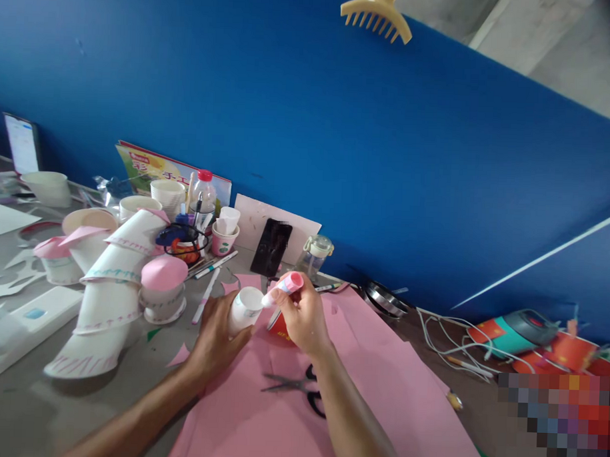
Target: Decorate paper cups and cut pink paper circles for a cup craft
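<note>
My left hand (213,342) is wrapped round a small white paper cup (247,308), its round end tilted up toward me. Between the fingers and thumb of my right hand (308,315) is a pink-and-white glue stick (285,288). The white end of the stick points at the cup's side, touching it or very close. Behind my right hand a red object (280,334) with yellow lettering is partly hidden. Below the hands, black-handled scissors (294,385) lie partly spread on large pink paper (379,391), one handle partly covered by my right forearm.
Left stands a curved chain of nested white cups (110,292) with drawn marks, beside a pink-topped cup (163,287). A black phone (271,247) leans at the back near a clear bottle (315,255). White cables (445,347) lie right. A blue partition (309,122) rises behind.
</note>
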Tool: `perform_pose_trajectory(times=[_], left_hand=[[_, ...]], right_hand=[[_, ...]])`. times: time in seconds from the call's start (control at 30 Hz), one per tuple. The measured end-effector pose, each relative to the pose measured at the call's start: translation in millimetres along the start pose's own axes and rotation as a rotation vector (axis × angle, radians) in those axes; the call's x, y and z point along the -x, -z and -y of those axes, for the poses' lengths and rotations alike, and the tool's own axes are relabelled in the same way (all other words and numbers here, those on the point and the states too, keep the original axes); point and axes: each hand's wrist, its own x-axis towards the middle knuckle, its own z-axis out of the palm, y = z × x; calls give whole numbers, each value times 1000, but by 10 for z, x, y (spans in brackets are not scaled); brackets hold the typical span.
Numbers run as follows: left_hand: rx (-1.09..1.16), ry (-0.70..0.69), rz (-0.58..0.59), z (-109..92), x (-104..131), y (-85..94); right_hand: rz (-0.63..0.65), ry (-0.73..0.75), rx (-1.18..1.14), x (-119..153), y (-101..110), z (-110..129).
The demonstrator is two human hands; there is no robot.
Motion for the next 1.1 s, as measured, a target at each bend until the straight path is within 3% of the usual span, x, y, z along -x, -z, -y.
perform_pose_trajectory(times=[0.17, 0.33, 0.53, 0.73, 0.83, 0.97, 1.1], left_hand=[[-62, -20, -13, 12, -10, -12], [-164, -111, 15, -28, -19, 3], [-233, -205, -13, -32, 2, 4], [-197, -126, 0, 11, -17, 0], [-129, -27, -32, 11, -33, 15], [-47, 72, -44, 11, -27, 23], [-14, 80, -9, 25, -14, 5]], right_hand=[[-97, -12, -4, -16, 37, -9], [-27, -36, -77, 97, -86, 85], [35, 36, 12, 149, -154, 120], [157, 25, 142, 106, -8, 179], [109, 22, 160, 74, 84, 197], [-45, -101, -41, 12, 193, 181], [-54, -259, -310, -29, 198, 118]])
